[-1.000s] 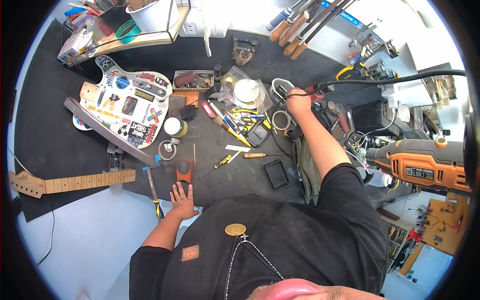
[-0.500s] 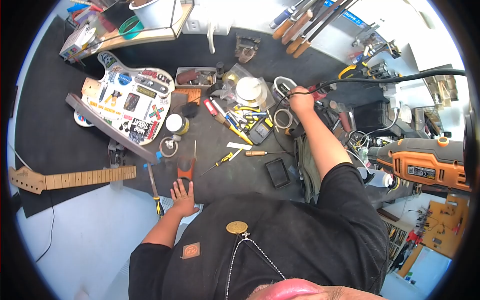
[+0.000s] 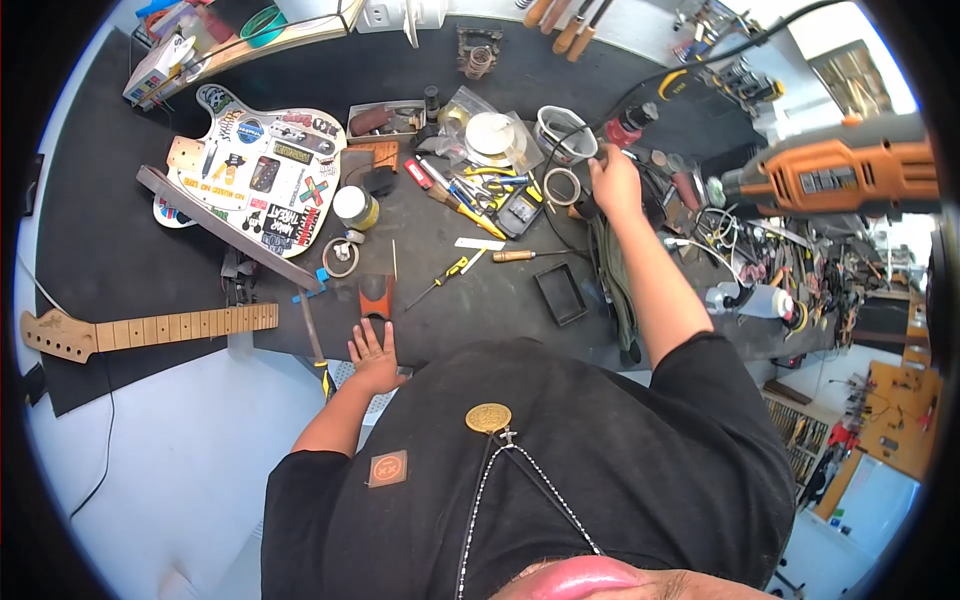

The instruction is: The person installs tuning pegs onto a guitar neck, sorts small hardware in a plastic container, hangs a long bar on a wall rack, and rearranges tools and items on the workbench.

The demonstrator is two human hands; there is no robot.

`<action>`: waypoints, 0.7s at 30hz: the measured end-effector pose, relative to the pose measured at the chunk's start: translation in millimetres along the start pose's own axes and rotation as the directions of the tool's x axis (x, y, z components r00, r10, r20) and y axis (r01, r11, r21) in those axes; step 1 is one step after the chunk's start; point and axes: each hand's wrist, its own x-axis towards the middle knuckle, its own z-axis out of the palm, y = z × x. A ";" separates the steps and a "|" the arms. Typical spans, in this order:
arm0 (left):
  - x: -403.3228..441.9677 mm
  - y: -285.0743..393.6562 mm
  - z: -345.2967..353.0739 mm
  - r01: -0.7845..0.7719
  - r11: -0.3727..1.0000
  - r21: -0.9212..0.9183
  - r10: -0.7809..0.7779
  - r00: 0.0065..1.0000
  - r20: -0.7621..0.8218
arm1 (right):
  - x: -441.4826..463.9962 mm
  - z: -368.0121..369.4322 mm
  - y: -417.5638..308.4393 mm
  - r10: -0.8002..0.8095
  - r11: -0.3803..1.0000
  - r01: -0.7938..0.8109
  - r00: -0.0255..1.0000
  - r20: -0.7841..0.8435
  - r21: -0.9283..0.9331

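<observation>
My left hand (image 3: 374, 360) lies with its fingers spread at the bench's front edge. Its fingertips are just below an orange-brown block with a dark top (image 3: 376, 296). My right hand (image 3: 612, 184) is over the right side of the bench, fingers curled together and partly hidden; anything in them cannot be made out. A whitish plastic tub (image 3: 566, 136) stands just beyond it, with a dark cable crossing in front. Left of this hand lies a roll of tape (image 3: 562, 187). A red-based jar (image 3: 626, 128) sits behind it.
A sticker-covered guitar body (image 3: 240, 180) and a guitar neck (image 3: 180, 328) lie at left. Between my hands are a screwdriver (image 3: 437, 281), a wooden-handled tool (image 3: 514, 256) and a black tray (image 3: 562, 294). An orange power tool (image 3: 830, 180) hangs at right, its cable overhead.
The view has tilted, so the bench sits higher in it. My right hand has drawn back from the tub toward me. My left hand remains spread at the bench edge.
</observation>
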 end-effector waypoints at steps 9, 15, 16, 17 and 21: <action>3.8 -5.1 14.4 -0.016 0.999 0.033 0.018 0.998 -0.062 | -239.0 7.9 -21.6 0.088 0.996 -0.080 0.869 0.487 -0.036; -1.8 -2.4 8.3 -0.019 0.999 0.042 0.021 0.999 -0.041 | -286.3 26.7 -41.4 0.020 0.999 -0.041 0.641 0.767 0.008; -2.3 -1.8 8.0 -0.018 0.999 0.040 0.019 0.999 -0.039 | -282.9 27.6 -50.2 0.050 0.999 -0.012 0.579 0.814 -0.053; -1.2 -1.3 5.8 -0.016 0.999 0.036 0.017 0.999 -0.042 | -278.4 28.7 -55.6 0.081 0.993 0.027 0.518 0.852 -0.111; 1.5 -4.5 9.1 -0.025 0.999 0.043 0.027 0.998 -0.052 | -287.8 62.2 -44.3 -0.018 0.995 0.087 0.552 0.833 -0.037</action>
